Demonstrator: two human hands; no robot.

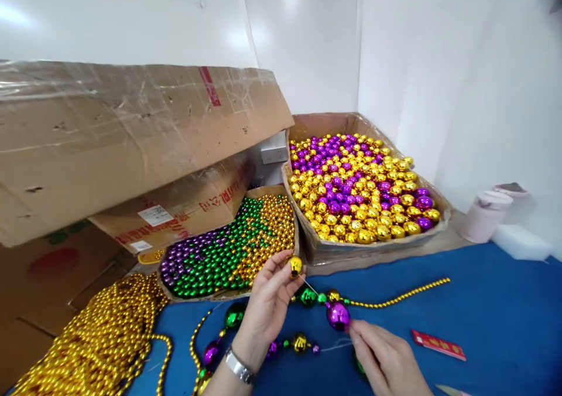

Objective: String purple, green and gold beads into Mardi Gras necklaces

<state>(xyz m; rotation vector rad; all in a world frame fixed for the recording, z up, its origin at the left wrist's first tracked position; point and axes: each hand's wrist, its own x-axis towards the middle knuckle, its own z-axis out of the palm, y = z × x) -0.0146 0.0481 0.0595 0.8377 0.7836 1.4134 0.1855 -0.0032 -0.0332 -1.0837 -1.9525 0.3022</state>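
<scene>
My left hand (270, 296), with a metal watch on the wrist, pinches a shiny gold ball bead (295, 266) between thumb and fingers. A thin pale thread (311, 286) runs from that bead toward the right. My right hand (389, 358) has its fingertips closed at the edge of a large purple ball bead (338, 316). Around the hands, on the blue cloth (395, 331), lie strung beads: a green ball (308, 296), another gold ball (300, 342) and a dark green ball (236, 314), partly hidden by my left arm.
An open carton (373, 252) of gold and purple balls stands at the back right. Left of it, a second carton holds small purple, green and gold beads (232, 255). Gold bead strands (96, 337) are heaped at left. A red packet (439, 344) lies at right.
</scene>
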